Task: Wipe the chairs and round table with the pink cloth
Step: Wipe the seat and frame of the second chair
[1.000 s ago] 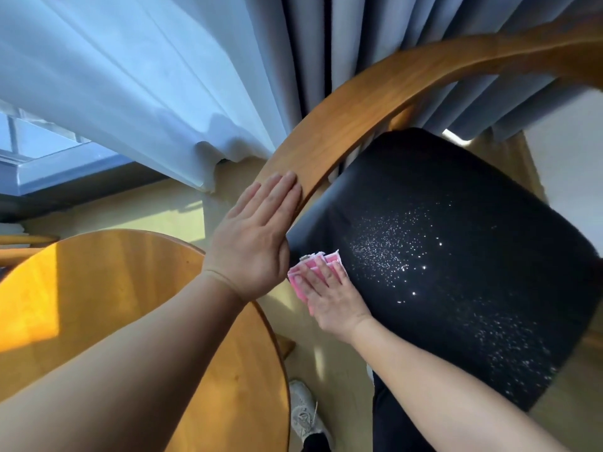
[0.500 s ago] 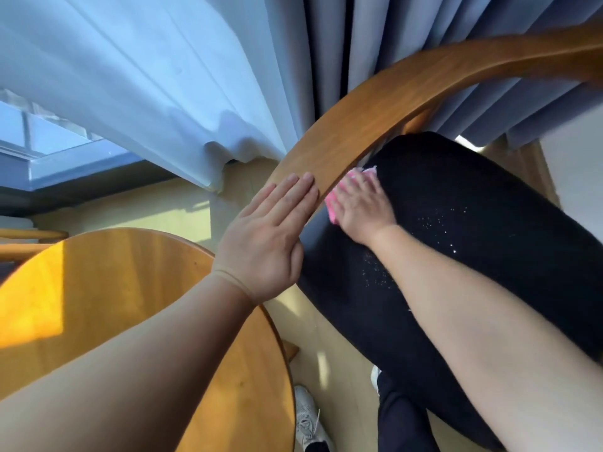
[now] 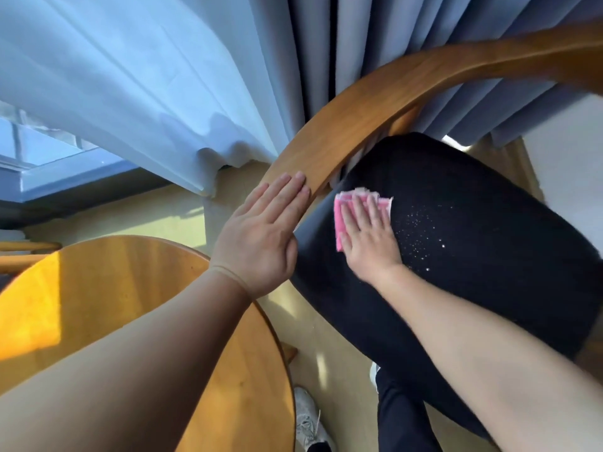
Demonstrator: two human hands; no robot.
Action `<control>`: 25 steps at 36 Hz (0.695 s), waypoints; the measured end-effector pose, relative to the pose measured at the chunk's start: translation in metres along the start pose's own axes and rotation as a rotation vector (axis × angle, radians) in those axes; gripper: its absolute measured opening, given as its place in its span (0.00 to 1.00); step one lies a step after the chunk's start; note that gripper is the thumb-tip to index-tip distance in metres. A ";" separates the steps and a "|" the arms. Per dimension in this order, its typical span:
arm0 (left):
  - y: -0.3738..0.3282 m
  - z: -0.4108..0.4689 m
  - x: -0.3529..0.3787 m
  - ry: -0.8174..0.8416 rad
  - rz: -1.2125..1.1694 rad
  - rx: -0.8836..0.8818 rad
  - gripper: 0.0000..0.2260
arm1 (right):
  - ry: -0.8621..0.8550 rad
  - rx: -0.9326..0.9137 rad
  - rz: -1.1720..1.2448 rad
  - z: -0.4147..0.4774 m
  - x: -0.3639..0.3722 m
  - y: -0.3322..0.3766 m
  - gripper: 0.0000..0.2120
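A chair with a black seat (image 3: 483,230) and a curved wooden backrest rail (image 3: 375,102) stands by the curtains. My right hand (image 3: 368,236) lies flat with straight fingers on the folded pink cloth (image 3: 341,220), pressing it onto the seat's left part. My left hand (image 3: 264,236) rests flat, fingers straight, against the lower end of the wooden rail. The round wooden table (image 3: 114,305) is at the lower left, partly under my left forearm.
White sheer curtain (image 3: 130,76) and grey drapes (image 3: 359,37) hang behind the chair. Another chair's wooden rail (image 3: 29,247) shows at the far left. My shoes (image 3: 308,419) and dark trouser leg stand on the pale floor between table and chair.
My right hand slid the pink cloth up toward the backrest, then back down and right onto the seat's left part. My left hand stayed on the rail.
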State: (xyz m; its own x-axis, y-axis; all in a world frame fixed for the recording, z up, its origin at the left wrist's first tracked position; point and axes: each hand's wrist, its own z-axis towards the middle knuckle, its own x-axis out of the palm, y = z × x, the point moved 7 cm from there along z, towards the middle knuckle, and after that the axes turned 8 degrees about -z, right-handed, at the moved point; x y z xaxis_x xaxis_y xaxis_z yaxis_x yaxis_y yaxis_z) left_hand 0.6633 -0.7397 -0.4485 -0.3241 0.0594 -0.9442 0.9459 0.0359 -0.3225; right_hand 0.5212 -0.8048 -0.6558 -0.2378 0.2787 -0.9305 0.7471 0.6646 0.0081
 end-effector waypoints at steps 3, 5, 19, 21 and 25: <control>-0.002 0.000 0.001 0.011 0.001 0.004 0.26 | -0.028 -0.050 0.079 -0.072 0.027 0.026 0.30; -0.003 -0.001 0.001 0.012 0.011 0.014 0.27 | -0.016 -0.115 0.095 -0.113 0.045 0.040 0.30; -0.033 0.083 0.009 0.174 0.098 0.175 0.32 | 0.036 -0.139 0.088 -0.131 0.055 0.044 0.30; -0.034 0.094 0.015 0.173 0.150 0.177 0.32 | 0.025 -0.116 0.102 -0.129 0.051 0.045 0.31; -0.033 0.097 0.014 0.153 0.165 0.198 0.32 | 0.060 -0.069 0.122 -0.119 0.047 0.049 0.32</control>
State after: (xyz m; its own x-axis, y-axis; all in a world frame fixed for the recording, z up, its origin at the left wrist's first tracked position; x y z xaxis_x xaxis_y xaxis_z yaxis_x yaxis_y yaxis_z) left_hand 0.6287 -0.8367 -0.4577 -0.1497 0.1982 -0.9687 0.9657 -0.1809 -0.1862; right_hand 0.4728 -0.6766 -0.6551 -0.1861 0.4004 -0.8972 0.7288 0.6687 0.1472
